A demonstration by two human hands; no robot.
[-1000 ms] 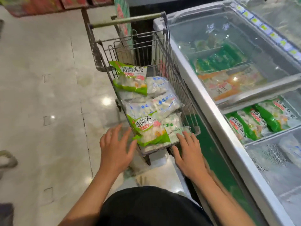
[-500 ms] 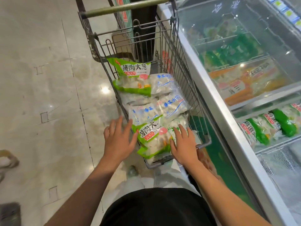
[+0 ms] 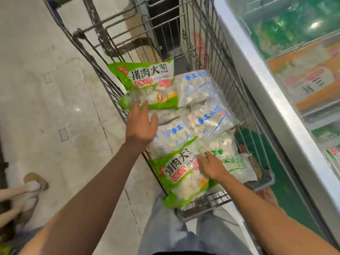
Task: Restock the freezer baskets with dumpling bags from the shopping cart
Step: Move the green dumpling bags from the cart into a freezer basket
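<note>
Where fingers (image 3: 145, 104) reach (outstretched): green bag (image 3: 147, 83).

Cart (image 3: 217, 74) open on top: access from above unobstructed. Wire walls block side entry. Dumpling bags (image 3: 200, 118) cover cart floor. Freezer (image 3: 272, 100) just right of cart; narrow gap between. Floor (image 3: 46, 107) left of cart free.

Pale marble floor tiles (image 3: 46, 107) are gleaming at left; someone's sandalled feet (image 3: 31, 184) are standing at the lower-left edge.
</note>
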